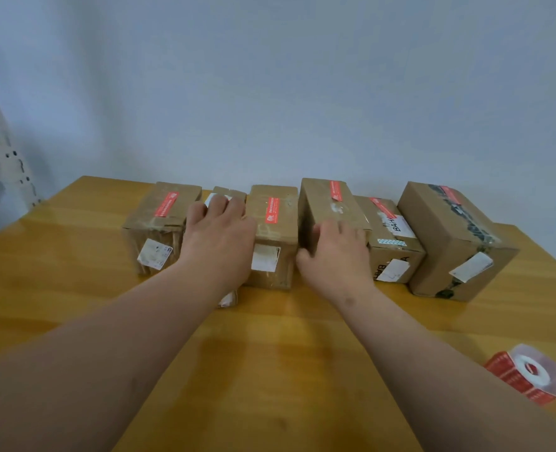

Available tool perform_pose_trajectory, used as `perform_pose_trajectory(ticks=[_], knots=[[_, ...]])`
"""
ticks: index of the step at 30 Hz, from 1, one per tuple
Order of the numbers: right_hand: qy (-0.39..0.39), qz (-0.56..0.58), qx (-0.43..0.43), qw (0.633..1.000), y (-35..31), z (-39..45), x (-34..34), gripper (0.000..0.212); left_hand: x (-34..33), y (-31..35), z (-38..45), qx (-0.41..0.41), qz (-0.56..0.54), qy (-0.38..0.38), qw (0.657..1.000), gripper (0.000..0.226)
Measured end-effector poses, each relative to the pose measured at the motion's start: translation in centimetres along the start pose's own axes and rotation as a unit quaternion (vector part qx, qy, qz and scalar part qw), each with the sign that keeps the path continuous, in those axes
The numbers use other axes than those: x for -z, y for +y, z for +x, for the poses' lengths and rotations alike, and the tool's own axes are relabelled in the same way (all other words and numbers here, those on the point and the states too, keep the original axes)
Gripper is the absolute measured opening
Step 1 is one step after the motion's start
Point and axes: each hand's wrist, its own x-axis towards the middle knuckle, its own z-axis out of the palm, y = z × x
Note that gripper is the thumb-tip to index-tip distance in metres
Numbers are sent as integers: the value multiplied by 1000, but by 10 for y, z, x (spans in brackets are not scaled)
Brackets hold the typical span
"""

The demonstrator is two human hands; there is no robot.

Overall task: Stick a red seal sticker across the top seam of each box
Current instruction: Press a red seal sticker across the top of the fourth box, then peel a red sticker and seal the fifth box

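Stickers (272,210) run lengthwise toward the wall on boxes (275,230).

Wooden table (270,370); pale wall (270,76); white perforated rack (5,164) far left.

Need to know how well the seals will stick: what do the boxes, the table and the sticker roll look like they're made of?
Boxes: brown corrugated cardboard by the look, matt, partly under glossy clear tape that catches light. Table: wood or wood-look laminate, glossy; grain lines and reflections show. Sticker roll: red labels, probably paper or film, on a shiny translucent backing strip around a white core.
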Motion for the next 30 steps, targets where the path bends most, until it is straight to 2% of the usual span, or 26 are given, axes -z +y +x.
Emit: perform_pose_trajectory(ticks=[3, 6, 8, 12, 15, 20, 22, 25, 30], knots=[[42, -16, -25, 999, 11, 22, 5, 59, -6, -1, 20, 9, 14, 2, 1000, 24], [3, -56, -72, 996, 24, 42, -2, 79, -10, 1, 32, 5, -2, -1, 1000, 25], [-23, -82, -93, 992, 30, 47, -7, 86, -11, 3, 34, 5, -27, -14, 1000, 35], [26, -94, -71, 993, 29, 41, -11, 82, -9, 6, 24, 18, -64, -20, 998, 62], [54, -50, -62, 995, 24, 32, -4, 77, -5, 9, 16, 25, -87, -18, 996, 63], [62, 32, -73, 995, 25, 6, 20, 83, 10, 15, 0, 41, -124, -27, 991, 55], [30, 70, -110, 991, 29, -4, 32, 88, 19, 19, -8, 48, -160, -25, 986, 47], [-83, 112, -181, 974, 38, -20, 46, 100, 33, 25, -26, 58, -190, -29, 980, 43], [-163, 116, -177, 964, 54, -55, 68, 106, 50, 31, -60, 61, -194, -44, 978, 44]])
